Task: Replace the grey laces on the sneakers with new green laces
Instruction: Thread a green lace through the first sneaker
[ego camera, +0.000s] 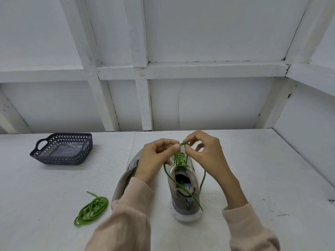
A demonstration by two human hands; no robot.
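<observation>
A white table fills the lower half of the view. A dark openwork basket sits at its far left. Near the centre a grey sneaker stands with its heel toward the viewer, and a second sneaker lies just to its left, mostly hidden by a beige sleeve. Above the sneaker's tongue, the left hand and right hand each pinch the green lace threaded through its eyelets, other fingers loosely curled; its ends trail down. A spare green lace lies coiled front left.
</observation>
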